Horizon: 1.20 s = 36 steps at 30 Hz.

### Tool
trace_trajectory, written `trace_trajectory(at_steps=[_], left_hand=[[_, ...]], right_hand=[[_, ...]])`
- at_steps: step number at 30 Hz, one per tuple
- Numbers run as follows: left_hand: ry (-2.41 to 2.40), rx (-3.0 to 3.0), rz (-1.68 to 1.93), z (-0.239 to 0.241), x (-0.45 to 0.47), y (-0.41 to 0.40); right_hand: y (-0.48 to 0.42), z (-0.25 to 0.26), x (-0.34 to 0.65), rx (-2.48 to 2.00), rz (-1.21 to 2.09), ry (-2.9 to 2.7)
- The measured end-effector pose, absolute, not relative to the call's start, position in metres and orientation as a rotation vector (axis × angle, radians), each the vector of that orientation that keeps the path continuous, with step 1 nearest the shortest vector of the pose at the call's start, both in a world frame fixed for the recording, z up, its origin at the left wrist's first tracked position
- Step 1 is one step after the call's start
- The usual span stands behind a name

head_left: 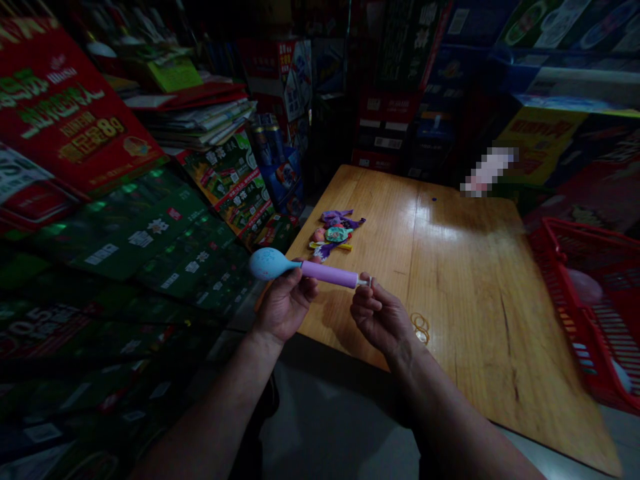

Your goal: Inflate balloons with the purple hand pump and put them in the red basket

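A purple balloon pump (330, 274) is held level between my two hands over the table's near left corner. On its left end sits a partly inflated light-blue balloon (270, 264). My left hand (287, 300) grips the balloon's neck where it meets the nozzle, fingers closed. My right hand (377, 310) is closed on the white handle (365, 282) at the pump's other end. Beyond my left hand lies a small pile of uninflated balloons (337, 233), purple, green, pink and yellow. Several rubber bands (421, 327) lie just right of my right hand.
The wooden table (465, 280) stretches away to the right. A red plastic basket (565, 293) holding a pale pink balloon (584, 287) stands at its right side. Stacked green cartons (150, 227) rise close on the left, and more boxes (385, 127) stand behind the table.
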State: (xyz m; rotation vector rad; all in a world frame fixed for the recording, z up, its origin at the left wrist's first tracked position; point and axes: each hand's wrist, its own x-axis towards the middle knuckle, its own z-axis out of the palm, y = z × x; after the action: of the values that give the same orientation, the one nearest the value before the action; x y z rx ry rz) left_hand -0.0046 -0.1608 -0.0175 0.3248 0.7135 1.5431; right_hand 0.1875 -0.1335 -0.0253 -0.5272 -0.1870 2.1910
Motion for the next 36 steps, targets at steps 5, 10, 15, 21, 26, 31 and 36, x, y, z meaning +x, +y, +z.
trace_trajectory(at_steps=[5, 10, 15, 21, 26, 31, 36], left_hand=[[0.706, 0.277, 1.566, -0.019, -0.001, -0.158], [0.717, 0.275, 1.584, -0.020, -0.002, -0.154], [0.720, 0.270, 1.696, -0.014, -0.023, -0.150], [0.749, 0.379, 1.542, -0.016, -0.012, -0.157], [0.683, 0.334, 1.558, -0.025, 0.002, -0.158], [0.676, 0.326, 1.617, -0.024, -0.016, -0.150], [0.675, 0.350, 1.602, -0.024, -0.017, -0.151]], right_hand=[[-0.133, -0.025, 0.190, -0.568, 2.177, -0.245], [-0.132, -0.025, 0.189, -0.550, 2.202, -0.254], [-0.121, -0.018, 0.205, -0.532, 2.155, -0.273], [-0.131, -0.019, 0.197, -0.572, 2.220, -0.230], [-0.133, -0.019, 0.188, -0.515, 2.257, -0.078], [-0.120, -0.010, 0.210, -0.433, 2.273, -0.046], [-0.121, -0.019, 0.210, -0.325, 2.239, -0.040]])
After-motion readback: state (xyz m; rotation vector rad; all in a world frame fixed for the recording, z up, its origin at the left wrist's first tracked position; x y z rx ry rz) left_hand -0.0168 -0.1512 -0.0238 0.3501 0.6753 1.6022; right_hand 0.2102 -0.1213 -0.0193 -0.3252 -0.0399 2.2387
